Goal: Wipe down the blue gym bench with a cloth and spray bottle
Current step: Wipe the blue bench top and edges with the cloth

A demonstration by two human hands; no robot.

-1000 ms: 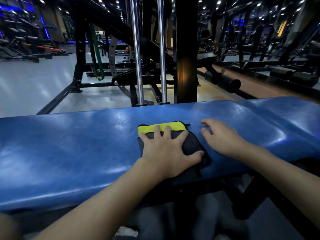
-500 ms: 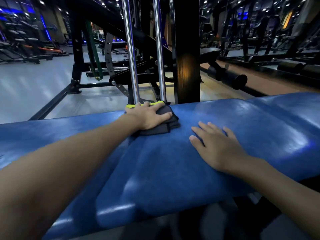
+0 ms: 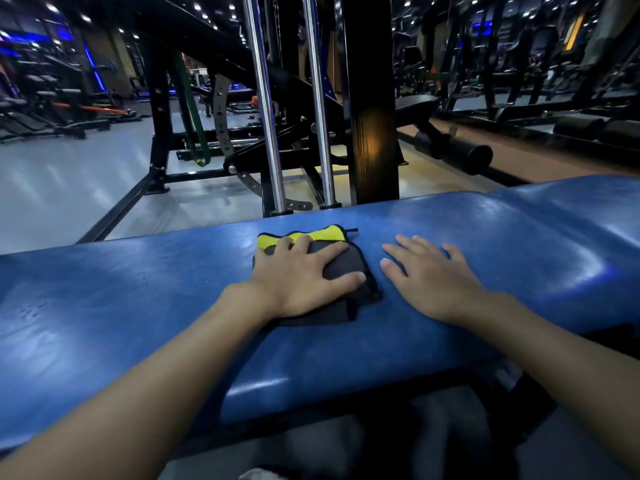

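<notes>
The blue gym bench (image 3: 138, 299) runs across the whole view in front of me. A folded dark grey cloth (image 3: 346, 268) with a yellow edge lies on its pad near the middle. My left hand (image 3: 298, 278) presses flat on the cloth with fingers spread. My right hand (image 3: 429, 278) rests flat on the bare pad just right of the cloth, apart from it. No spray bottle is in view.
Right behind the bench stand a black upright post (image 3: 370, 133) and two chrome guide rods (image 3: 266, 116) of a weight machine. A black foam roller (image 3: 460, 154) sticks out at the back right. Grey floor (image 3: 69, 188) opens to the left; other machines fill the background.
My left hand has pulled the cloth back from the bench's far edge toward the middle of the pad. My right hand stays flat on the pad beside it.
</notes>
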